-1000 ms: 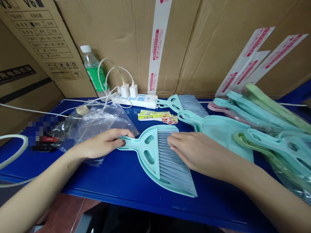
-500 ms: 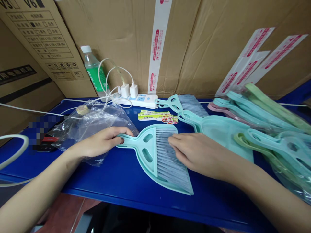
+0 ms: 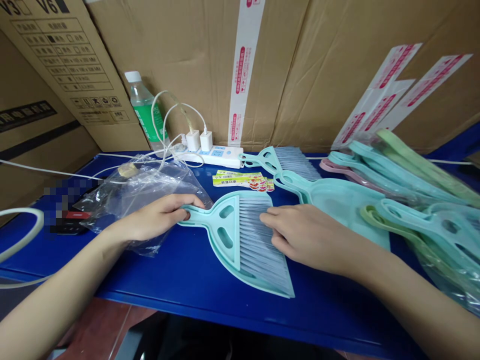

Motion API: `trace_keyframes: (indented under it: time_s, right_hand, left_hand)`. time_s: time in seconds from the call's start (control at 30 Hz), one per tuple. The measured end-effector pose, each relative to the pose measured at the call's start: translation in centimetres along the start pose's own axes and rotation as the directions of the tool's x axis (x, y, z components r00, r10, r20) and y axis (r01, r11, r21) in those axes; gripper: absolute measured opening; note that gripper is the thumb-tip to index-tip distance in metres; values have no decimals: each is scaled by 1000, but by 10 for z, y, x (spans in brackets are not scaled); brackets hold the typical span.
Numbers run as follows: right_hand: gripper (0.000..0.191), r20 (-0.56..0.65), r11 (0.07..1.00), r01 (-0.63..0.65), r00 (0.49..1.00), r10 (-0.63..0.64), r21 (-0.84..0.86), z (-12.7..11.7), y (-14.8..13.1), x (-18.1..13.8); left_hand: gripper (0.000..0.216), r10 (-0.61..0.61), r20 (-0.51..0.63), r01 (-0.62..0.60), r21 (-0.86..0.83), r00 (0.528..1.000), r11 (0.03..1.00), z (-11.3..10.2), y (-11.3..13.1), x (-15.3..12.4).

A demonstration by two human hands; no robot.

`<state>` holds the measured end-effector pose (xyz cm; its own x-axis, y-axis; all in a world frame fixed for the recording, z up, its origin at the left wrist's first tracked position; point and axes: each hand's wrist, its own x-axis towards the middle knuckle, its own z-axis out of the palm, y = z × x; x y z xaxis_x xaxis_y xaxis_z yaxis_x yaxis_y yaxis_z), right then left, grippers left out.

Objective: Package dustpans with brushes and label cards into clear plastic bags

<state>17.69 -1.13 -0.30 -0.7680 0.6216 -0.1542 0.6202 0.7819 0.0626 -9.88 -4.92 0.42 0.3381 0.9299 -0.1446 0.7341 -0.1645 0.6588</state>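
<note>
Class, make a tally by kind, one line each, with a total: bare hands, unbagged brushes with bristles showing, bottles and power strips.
Bare hands: 2 (left hand, right hand)
Unbagged brushes: 2 (held brush, rear brush)
Bottles: 1 (white-capped bottle)
Power strips: 1 (white power strip)
Total: 6

Hidden, cropped and unreadable parts
The left hand [image 3: 155, 218] covers the handle ends of the front brush [image 3: 233, 225] and dustpan [image 3: 222, 263]; the right hand [image 3: 307, 235] masks some bristles [image 3: 258, 245] (contact with them is unclear) and part of the rear dustpan [image 3: 347, 197]. Wrapped sets [image 3: 420, 217] run off the right edge, a pixelated patch [image 3: 62, 205] hides something at left, and small print [image 3: 63, 56] on the carton [image 3: 108, 135] is illegible.
</note>
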Motion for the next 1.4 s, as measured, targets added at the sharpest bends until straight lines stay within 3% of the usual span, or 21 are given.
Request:
trace_keyframes:
  time_s: [0.43, 0.6, 0.73, 0.83, 0.93, 1.13, 1.4]
  right_hand:
    - [19, -3, 989, -124, 992, 124, -81, -1, 2, 1]
    - [27, -174, 981, -151, 976, 129, -123, 3, 9, 5]
    - [33, -379, 991, -66, 925, 17, -118, 19, 20, 11]
    - [31, -449, 996, -9, 893, -34, -94, 28, 24, 17]
    - [29, -490, 999, -19, 872, -6, -47, 31, 26, 19]
    - [41, -441, 1000, 4, 897, -12, -20, 31, 27, 19]
    - [49, -404, 999, 23, 914, -33, -28, 42, 32, 19]
  left_hand:
    - [30, -10, -27, 10, -14, 1000, 1000, 0, -3, 1]
    - [27, 21, 2, -21, 19, 1000, 1000, 0, -1, 2]
    - [25, 20, 51, -22, 45, 998, 999, 0, 0, 2]
    - [24, 26, 57, -29, 52, 998, 998, 0, -3, 2]
    - [22, 41, 55, -44, 60, 998, 997, 0, -5, 2]
    - [28, -26, -74, 49, 321, 997, 946, 2, -4, 0]
    - [32, -69, -100, 103, 388, 993, 916, 6, -8, -2]
